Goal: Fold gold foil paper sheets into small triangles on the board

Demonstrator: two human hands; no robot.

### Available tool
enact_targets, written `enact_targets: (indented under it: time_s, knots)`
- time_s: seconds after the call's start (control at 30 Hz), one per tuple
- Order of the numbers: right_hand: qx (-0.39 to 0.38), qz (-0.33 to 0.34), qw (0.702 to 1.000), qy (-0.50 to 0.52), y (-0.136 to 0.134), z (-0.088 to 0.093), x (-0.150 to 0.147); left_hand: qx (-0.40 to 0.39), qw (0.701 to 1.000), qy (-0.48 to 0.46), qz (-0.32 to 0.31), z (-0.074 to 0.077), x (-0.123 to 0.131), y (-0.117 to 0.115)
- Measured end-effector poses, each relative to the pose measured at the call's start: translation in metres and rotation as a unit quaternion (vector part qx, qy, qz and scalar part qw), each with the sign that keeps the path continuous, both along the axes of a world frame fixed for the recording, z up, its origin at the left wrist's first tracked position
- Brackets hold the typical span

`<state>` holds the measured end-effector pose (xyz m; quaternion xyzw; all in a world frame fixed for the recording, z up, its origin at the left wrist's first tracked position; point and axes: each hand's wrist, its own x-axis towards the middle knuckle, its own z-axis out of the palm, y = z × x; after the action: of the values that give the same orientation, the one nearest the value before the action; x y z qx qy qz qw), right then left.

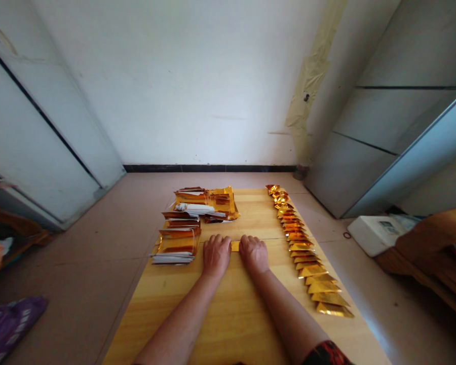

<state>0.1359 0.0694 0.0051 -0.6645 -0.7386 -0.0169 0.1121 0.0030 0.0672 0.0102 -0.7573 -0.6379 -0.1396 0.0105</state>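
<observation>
two bare hands rest side by side on a long pale pine desk (228, 319) in a plain tiled room. the left hand (216, 255) and the right hand (254, 253) lie knuckles up, fingers curled down and narrowly apart, with a small strip of shiny gold foil (235, 246) showing between them, flat on the desk. its ends appear to run beneath the fingers, though whether either hand is pinching it cannot be told from this view. to the left stands a loose stack of gold foil packets and white paper (177, 239), with a heap of crumpled gold foil packets (213, 203) just beyond it. to the right, a long overlapping row of folded gold foil triangles (300, 243) runs down the desk near its edge, beside the forearm with its red-and-black patterned sleeve (325, 354). the thin foil could crease or tear under pressing fingers, while a stray forearm or sleeve could knock the row out of line and send triangles over the edge onto the pinkish tile floor (79, 268). the loose stack could also slump if jostled. no brand, label or legible writing shows on the foil, and a small dark panel on a white plastic box (376, 234) at the right is too small to read.
</observation>
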Motion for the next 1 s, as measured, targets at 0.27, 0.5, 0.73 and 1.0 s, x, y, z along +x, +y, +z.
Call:
enact_targets:
  time_s: [0.27,0.5,0.73,1.0]
  knots:
    - [0.014,-0.016,0.997,0.075,-0.002,0.005,0.017,-0.006,0.998,-0.059,-0.028,0.004,-0.011,-0.006]
    - [0.010,-0.062,0.989,0.130,-0.002,0.000,0.000,-0.009,0.994,-0.104,0.008,0.003,-0.013,-0.008]
    - [-0.012,-0.068,0.990,0.122,-0.003,-0.005,-0.012,-0.024,0.993,-0.117,0.007,0.002,-0.014,-0.007]
    - [-0.001,-0.054,0.982,0.180,-0.003,-0.005,0.006,-0.021,0.990,-0.136,0.011,-0.002,-0.017,-0.005]
